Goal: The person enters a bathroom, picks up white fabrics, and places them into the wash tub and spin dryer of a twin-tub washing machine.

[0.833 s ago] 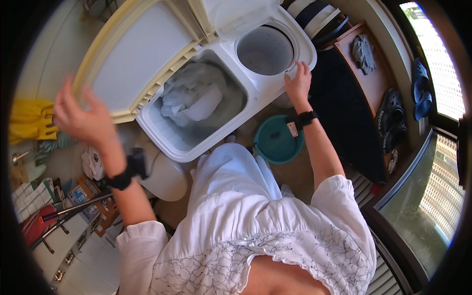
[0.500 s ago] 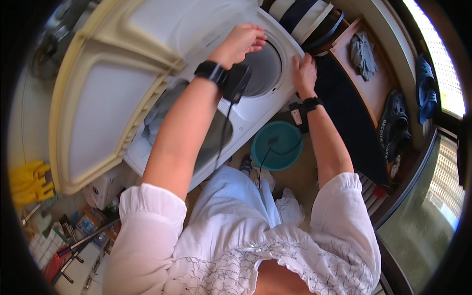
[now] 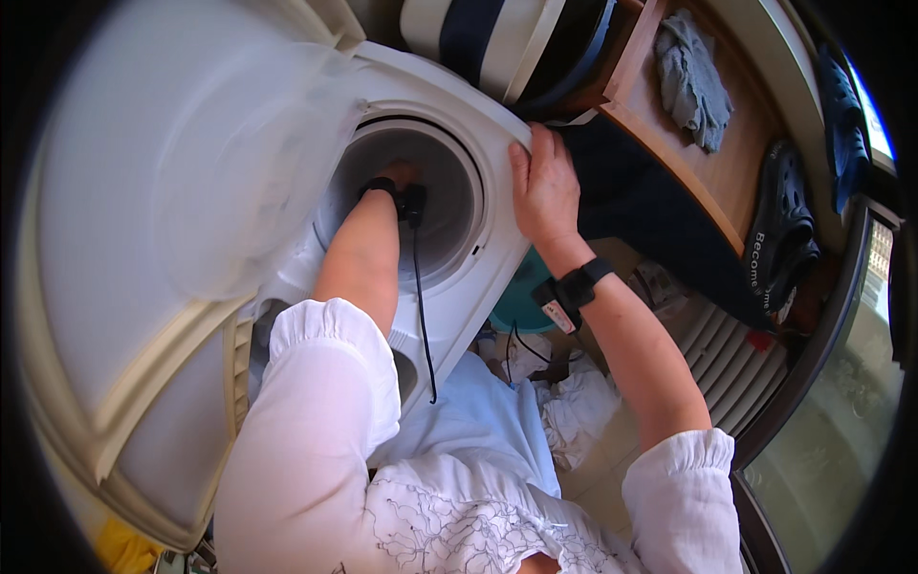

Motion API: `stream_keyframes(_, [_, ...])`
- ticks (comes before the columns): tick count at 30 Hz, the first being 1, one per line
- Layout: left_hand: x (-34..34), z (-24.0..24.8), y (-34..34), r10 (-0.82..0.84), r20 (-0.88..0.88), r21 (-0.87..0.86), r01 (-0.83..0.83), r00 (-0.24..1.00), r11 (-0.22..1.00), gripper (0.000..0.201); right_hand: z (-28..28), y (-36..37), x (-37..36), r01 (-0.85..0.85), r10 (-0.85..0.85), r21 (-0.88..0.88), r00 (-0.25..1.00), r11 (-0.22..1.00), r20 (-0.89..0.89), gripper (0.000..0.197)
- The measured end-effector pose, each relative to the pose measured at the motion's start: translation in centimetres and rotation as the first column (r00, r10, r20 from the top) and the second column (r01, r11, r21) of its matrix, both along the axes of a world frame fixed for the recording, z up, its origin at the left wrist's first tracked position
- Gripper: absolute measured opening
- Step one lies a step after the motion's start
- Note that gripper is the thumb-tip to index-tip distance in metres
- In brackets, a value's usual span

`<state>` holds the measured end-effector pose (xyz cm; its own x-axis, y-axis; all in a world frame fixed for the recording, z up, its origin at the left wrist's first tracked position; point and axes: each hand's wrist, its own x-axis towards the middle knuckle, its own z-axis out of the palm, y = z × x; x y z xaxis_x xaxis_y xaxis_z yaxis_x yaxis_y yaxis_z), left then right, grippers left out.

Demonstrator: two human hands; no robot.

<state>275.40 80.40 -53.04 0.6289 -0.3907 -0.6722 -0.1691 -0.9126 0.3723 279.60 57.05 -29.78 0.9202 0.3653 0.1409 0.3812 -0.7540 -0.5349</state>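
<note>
A white twin-tub washing machine (image 3: 507, 230) stands in front of me, its lids raised to the left. Deep inside its round spin tub (image 3: 445, 225) is my left hand (image 3: 405, 173); the fingers are dim and partly hidden, so their hold cannot be made out. A black device on the left wristband trails a black cable (image 3: 419, 306) out over the tub's rim. My right hand (image 3: 549, 191) grips the machine's right edge near the far corner, thumb on top and fingers bent over the side. A translucent round inner lid (image 3: 258, 163) stands raised beside the tub.
A teal basin (image 3: 521, 297) sits on the floor right of the machine, with white cloth (image 3: 579, 411) near my legs. A wooden shelf with a grey cloth (image 3: 693, 81) and dark clogs (image 3: 782, 225) are at the right. Striped round containers (image 3: 488, 43) stand behind.
My left hand has gone from above the machine down into the spin tub. The right hand stays at the machine's edge. My view has shifted closer over the tub.
</note>
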Motion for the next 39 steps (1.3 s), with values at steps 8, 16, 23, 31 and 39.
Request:
stream_keyframes(8, [-3.2,-4.9,-1.1,0.589,-0.149,-0.221,-0.607,0.794,0.763,0.050,0.1,0.1,0.1,-0.003,0.003,0.003,0.999,1.000,-0.046,0.033])
stream_keyframes(16, [-2.6,9.6,-2.2,0.690,-0.698,-0.125,-0.982,0.190,0.143,0.035,0.2,-0.4,-0.2,0.012,-0.012,0.011,1.000,1.000,-0.014,0.032])
stream_keyframes(23, [-7.1,15.0,-3.1,0.683,-0.728,-0.040,-0.991,-0.057,-0.126,0.030,0.2,0.6,-0.5,-0.008,0.007,0.034,1.000,0.999,0.030,0.030])
stream_keyframes(31, [-8.8,26.8,-8.9,0.873,-0.466,-0.591,-0.785,0.147,-0.183,0.070,6.7,-2.2,-5.8,0.057,-0.032,0.306,0.996,0.950,-0.086,0.057])
stream_keyframes(39, [-14.9,40.8,-13.9,0.822,0.461,-0.764,-0.322,0.335,0.560,0.040,11.9,-13.6,-7.6,0.528,0.215,0.747,0.739,0.405,-0.639,0.016])
